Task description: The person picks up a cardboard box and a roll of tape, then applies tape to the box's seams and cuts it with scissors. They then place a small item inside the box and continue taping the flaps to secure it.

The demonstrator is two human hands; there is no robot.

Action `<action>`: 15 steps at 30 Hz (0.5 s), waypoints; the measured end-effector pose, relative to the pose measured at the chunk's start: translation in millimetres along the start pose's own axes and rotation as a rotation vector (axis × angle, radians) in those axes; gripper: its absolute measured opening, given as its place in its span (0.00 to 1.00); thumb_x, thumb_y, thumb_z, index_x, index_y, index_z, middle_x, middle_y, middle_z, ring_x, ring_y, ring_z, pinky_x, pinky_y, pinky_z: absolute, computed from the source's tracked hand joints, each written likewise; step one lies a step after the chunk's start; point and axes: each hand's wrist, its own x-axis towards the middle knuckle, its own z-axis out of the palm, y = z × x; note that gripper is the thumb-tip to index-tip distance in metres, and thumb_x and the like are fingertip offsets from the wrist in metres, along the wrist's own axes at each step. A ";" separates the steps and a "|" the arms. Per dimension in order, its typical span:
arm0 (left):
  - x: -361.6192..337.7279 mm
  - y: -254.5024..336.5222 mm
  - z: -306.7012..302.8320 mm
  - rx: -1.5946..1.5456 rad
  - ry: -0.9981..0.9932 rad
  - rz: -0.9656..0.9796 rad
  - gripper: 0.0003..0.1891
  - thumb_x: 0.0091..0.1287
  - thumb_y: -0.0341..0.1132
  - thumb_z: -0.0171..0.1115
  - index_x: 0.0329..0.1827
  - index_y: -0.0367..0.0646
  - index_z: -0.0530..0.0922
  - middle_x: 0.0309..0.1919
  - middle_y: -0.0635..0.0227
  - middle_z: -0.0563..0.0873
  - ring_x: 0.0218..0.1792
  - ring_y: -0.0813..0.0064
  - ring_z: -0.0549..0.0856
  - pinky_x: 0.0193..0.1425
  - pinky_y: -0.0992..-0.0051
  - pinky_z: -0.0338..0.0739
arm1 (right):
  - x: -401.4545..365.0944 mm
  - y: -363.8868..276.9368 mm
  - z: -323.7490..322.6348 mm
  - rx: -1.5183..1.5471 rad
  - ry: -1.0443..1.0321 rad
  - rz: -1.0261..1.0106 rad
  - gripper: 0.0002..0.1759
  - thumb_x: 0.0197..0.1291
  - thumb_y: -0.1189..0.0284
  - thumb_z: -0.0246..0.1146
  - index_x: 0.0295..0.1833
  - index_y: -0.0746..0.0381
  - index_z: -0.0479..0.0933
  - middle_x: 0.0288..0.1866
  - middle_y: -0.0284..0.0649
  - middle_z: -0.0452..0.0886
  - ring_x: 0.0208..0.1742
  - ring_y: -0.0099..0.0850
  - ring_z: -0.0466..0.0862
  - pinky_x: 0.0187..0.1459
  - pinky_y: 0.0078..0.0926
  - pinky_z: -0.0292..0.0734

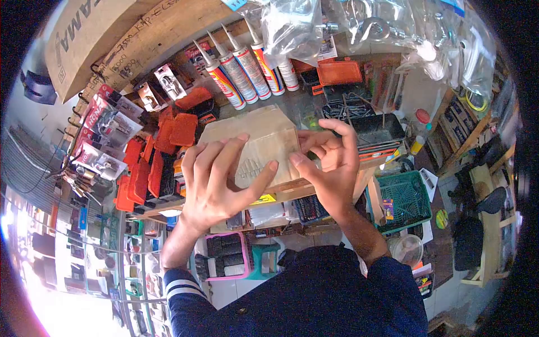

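Note:
A plain brown cardboard box (pixel 269 126) sits on the counter in front of me, its front face marked with a faint printed drawing. My left hand (pixel 213 180) is spread over the box's left front, fingers bent and apart, thumb across the front face. At the box's right edge, my right hand (pixel 335 168) has its thumb on the front corner and its lower fingers curled against the side. The index finger of that hand is raised and bent. Several sealant cartridges (pixel 250 73) with long nozzles stand just behind the box.
Orange bins (pixel 149 168) line the counter's left side, near hanging blister packs (pixel 104 129). A black tray of screws or nails (pixel 351 112) lies to the right. Plastic bags (pixel 382 28) hang above. Below are a green basket (pixel 405 194) and a pink-rimmed tray (pixel 246 255).

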 end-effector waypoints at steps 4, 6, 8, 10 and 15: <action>-4.1 5.6 -10.3 -0.095 0.120 -0.049 0.22 0.61 0.42 0.70 0.57 0.80 0.78 0.60 0.63 0.80 0.54 0.64 0.77 0.60 0.55 0.71 | -0.3 -10.8 -3.7 -0.039 -0.024 -0.049 0.49 0.42 0.78 0.81 0.69 0.60 0.61 0.62 0.45 0.74 0.66 0.35 0.76 0.70 0.41 0.68; -6.6 6.9 -14.3 -0.109 0.148 -0.035 0.22 0.61 0.45 0.70 0.57 0.81 0.77 0.59 0.62 0.80 0.54 0.63 0.77 0.60 0.55 0.71 | 5.1 -19.4 -7.5 0.054 -0.089 0.062 0.61 0.35 0.71 0.85 0.74 0.60 0.56 0.72 0.47 0.65 0.75 0.39 0.65 0.75 0.44 0.58; -8.0 10.4 -15.7 -0.168 0.184 -0.060 0.21 0.61 0.49 0.70 0.57 0.82 0.76 0.58 0.63 0.81 0.54 0.63 0.76 0.61 0.54 0.70 | 6.4 -30.7 -2.3 0.172 -0.119 0.185 0.65 0.33 0.70 0.85 0.76 0.59 0.52 0.73 0.47 0.63 0.76 0.40 0.63 0.77 0.45 0.55; -10.9 11.0 -15.2 -0.185 0.193 -0.063 0.21 0.61 0.51 0.70 0.57 0.82 0.76 0.57 0.62 0.81 0.54 0.63 0.76 0.61 0.54 0.70 | 6.2 -31.1 -4.0 0.332 -0.190 0.343 0.72 0.31 0.70 0.86 0.80 0.59 0.45 0.75 0.47 0.61 0.78 0.42 0.61 0.78 0.45 0.52; -12.8 11.2 -8.6 -0.262 0.221 -0.065 0.22 0.59 0.55 0.71 0.57 0.83 0.76 0.56 0.62 0.81 0.53 0.62 0.77 0.61 0.54 0.70 | 10.6 -30.6 -5.9 0.423 -0.269 0.454 0.71 0.32 0.72 0.86 0.80 0.58 0.45 0.74 0.49 0.61 0.76 0.43 0.63 0.77 0.46 0.56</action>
